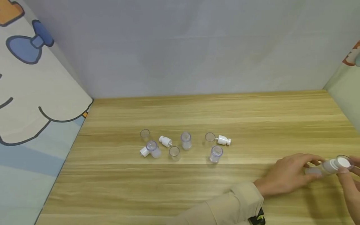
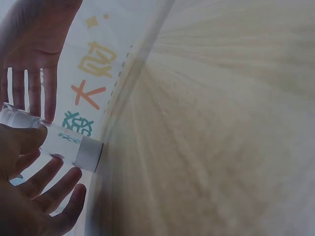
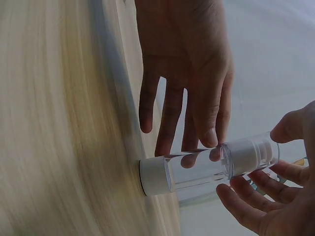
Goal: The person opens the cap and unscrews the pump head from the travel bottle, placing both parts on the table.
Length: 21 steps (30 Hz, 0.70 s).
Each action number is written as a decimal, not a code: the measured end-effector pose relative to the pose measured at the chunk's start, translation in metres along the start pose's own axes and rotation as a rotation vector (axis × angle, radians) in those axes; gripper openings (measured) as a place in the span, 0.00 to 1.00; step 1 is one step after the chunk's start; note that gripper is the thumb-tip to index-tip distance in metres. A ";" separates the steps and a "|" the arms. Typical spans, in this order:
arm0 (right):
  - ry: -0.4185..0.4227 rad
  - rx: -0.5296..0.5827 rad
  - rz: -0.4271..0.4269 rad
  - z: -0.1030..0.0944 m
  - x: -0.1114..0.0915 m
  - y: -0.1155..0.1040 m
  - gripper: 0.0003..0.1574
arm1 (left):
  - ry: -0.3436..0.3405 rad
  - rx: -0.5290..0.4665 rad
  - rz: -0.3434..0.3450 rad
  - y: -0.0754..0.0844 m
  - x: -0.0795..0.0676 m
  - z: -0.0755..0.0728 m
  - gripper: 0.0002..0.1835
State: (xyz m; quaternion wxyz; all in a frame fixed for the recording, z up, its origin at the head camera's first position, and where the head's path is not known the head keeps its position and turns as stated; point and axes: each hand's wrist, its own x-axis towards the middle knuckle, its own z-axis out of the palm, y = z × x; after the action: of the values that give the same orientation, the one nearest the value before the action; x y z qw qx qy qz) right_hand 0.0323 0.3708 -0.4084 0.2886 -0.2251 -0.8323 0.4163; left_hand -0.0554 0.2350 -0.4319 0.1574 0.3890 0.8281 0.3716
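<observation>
From where I sit, I have the held bottle [image 3: 194, 172] off at the right side of the table [image 1: 140, 193], tilted between both hands. The left hand [image 1: 289, 175] grasps its body, thumb on one side and fingers on the other. The right hand [image 3: 290, 206] pinches the clear cap [image 3: 274, 147] at the top end, and through that cap I can make out the white pump [image 3: 246, 157] fitted on the bottle. I can't tell whether the base touches the table, nor whether the cap is pressed fully home.

My reading is that this 1 bottle is nearly put together, with only the seating of its cap in doubt. The remainder lies near the middle of the table, well apart from the hands: 3 loose bottles [image 1: 186, 143] standing, 3 loose pumps [image 1: 165, 141] lying on their sides and 3 loose caps [image 1: 174, 153]. By my count that makes 3 sets unassembled, none of them begun.
</observation>
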 end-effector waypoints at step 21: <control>0.016 0.065 -0.054 0.003 0.005 -0.037 0.27 | 0.180 0.255 -0.021 0.023 -0.001 -0.035 0.19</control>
State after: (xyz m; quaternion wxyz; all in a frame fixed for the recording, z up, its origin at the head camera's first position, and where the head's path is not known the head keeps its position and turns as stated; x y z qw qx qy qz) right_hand 0.0216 0.3525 -0.3781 0.3136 -0.1963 -0.8218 0.4333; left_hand -0.0616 0.2273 -0.3913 0.0355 0.3623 0.8834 0.2952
